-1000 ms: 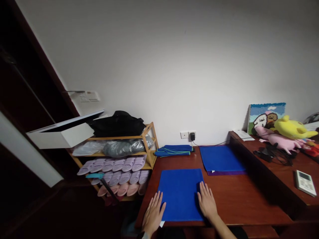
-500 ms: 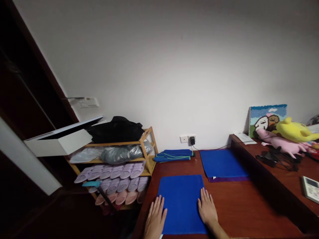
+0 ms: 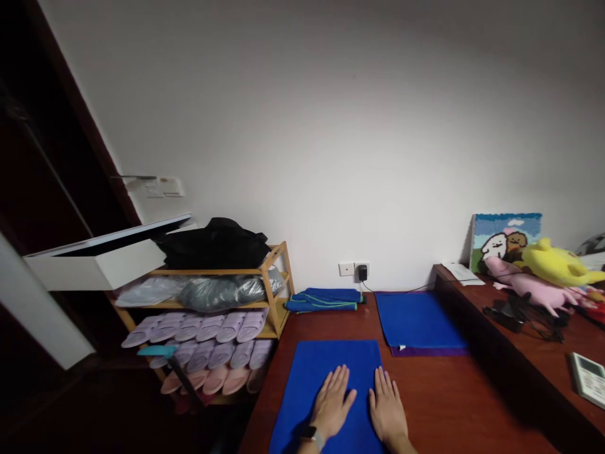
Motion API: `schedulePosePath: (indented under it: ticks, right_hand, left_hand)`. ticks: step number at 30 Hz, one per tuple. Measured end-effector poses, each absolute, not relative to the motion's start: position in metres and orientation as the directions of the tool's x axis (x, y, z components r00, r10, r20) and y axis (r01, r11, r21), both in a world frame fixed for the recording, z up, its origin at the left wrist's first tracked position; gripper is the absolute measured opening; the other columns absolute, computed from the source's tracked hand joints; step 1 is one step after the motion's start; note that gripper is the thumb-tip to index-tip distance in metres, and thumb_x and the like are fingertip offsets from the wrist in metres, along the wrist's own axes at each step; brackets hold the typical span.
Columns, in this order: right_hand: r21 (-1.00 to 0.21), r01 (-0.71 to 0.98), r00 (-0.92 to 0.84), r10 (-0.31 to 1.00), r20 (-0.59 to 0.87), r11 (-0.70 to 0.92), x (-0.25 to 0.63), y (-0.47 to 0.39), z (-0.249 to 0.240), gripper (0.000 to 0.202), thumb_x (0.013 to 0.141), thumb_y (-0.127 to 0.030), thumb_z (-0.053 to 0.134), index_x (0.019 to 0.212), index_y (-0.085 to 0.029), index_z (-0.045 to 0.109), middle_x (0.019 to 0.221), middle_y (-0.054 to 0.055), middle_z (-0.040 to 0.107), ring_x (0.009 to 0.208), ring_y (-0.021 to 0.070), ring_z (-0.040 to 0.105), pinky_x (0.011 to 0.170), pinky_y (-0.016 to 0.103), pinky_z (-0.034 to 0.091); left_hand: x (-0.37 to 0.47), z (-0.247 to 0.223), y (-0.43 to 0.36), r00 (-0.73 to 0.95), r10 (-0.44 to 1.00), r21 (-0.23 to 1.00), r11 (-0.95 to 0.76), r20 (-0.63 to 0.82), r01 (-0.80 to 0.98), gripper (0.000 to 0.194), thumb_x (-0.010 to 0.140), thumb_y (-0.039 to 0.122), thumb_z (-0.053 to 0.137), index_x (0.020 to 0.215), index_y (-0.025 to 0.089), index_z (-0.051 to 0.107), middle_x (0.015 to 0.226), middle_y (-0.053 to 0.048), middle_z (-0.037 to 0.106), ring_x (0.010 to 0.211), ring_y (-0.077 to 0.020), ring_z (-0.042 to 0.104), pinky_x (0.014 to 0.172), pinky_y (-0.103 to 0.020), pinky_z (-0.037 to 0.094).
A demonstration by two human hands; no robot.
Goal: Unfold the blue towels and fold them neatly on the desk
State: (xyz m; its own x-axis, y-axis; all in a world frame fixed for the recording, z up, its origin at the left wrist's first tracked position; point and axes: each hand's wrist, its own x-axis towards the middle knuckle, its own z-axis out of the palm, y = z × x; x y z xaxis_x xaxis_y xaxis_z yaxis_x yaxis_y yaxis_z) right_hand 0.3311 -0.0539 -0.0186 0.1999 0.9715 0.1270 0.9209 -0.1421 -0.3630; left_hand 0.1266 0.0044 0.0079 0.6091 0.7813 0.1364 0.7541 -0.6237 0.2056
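A blue cloth (image 3: 302,378) lies flat on the reddish-brown table (image 3: 439,397). Palm down on the middle of this cloth rests my left hand (image 3: 332,402), fingers stretched out, with a watch at the wrist. My right hand (image 3: 388,403) lies flat over the cloth's right edge, its fingers extended. Neither hand grips anything. Behind and to the right, another blue cloth (image 3: 420,320) with a small white tag lies over a purple one (image 3: 430,351). Folded blue cloth with green edging (image 3: 326,299) sits by the wall.
On the left stands a wooden rack (image 3: 267,287) with slippers, a black bag (image 3: 215,243) and an open white box (image 3: 101,265). A raised surface at right holds plush toys (image 3: 529,284), cables, a picture (image 3: 505,236) and a white device (image 3: 590,378). A black plug (image 3: 362,272) is in the wall.
My left hand has moved right from the cloth's left edge onto its middle. My right hand stays near the right edge. The view has shifted slightly.
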Motion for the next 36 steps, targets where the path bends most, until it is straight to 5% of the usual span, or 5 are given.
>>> schedulePosePath:
  ticks: [7, 22, 36]
  right_hand:
    - [-0.347, 0.922, 0.216, 0.972, 0.088, -0.173, 0.330, -0.058, -0.009, 0.069, 0.101, -0.049, 0.019, 0.159, -0.013, 0.031, 0.166, 0.006, 0.026, 0.155, 0.0248, 0.022, 0.127, 0.047, 0.019]
    - [-0.253, 0.936, 0.233, 0.969, -0.075, -0.245, 0.335, -0.002, 0.024, 0.068, 0.101, -0.045, 0.014, 0.161, -0.012, 0.019, 0.169, 0.004, 0.017, 0.157, 0.0223, 0.014, 0.128, 0.043, 0.013]
    - [-0.292, 0.930, 0.210, 0.975, -0.073, -0.222, 0.336, -0.007, 0.025, 0.069, 0.101, -0.042, 0.011, 0.161, -0.010, 0.016, 0.170, 0.002, 0.014, 0.157, 0.0208, 0.011, 0.128, 0.041, 0.009]
  left_hand:
    - [0.032, 0.008, 0.032, 0.300, 0.937, 0.128, -0.324, 0.178, 0.937, 0.074, 0.103, 0.063, 0.021, 0.161, 0.017, 0.024, 0.166, -0.010, 0.029, 0.154, -0.0258, 0.027, 0.126, -0.050, 0.026]
    - [0.034, -0.001, 0.030, 0.279, 0.935, 0.110, -0.308, 0.221, 0.945, 0.074, 0.103, 0.061, 0.023, 0.162, 0.016, 0.025, 0.166, -0.010, 0.031, 0.154, -0.0266, 0.027, 0.126, -0.049, 0.026]
    - [0.035, 0.026, 0.038, 0.217, 0.974, 0.239, -0.225, 0.062, 0.944, 0.072, 0.106, 0.056, 0.017, 0.159, 0.011, 0.031, 0.166, -0.011, 0.028, 0.154, -0.0220, 0.027, 0.127, -0.043, 0.026]
